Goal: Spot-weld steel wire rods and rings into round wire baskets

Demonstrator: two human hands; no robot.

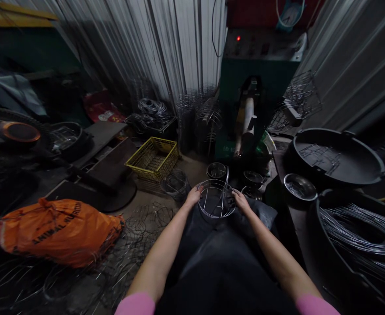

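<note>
Hands, 2, bare: L hand (195, 195) & R hand (239, 200), fingers curled closed on opp. sides of round wire frame (217, 200), prob. to keep it steady. Frame located front ctr., over far edge of dark apron (218, 258). To R: tub (323, 245) w/ wire coil (363, 229); bench (294, 221) w/ bowl (306, 198) (contents unclear), prob. kept R for easy reach; pan (359, 162) w/ bent wire pcs. beyond. To L, floor: orange bag (59, 229), loose wire (143, 232). Yellow basket (143, 172), fwd. L. Green machine (232, 87), ahead, red lamp lit, arm facing person, presum. for seated access. Mesh rolls (187, 118), by corrugated wall (179, 48), prob. stood upright to save space.
</note>
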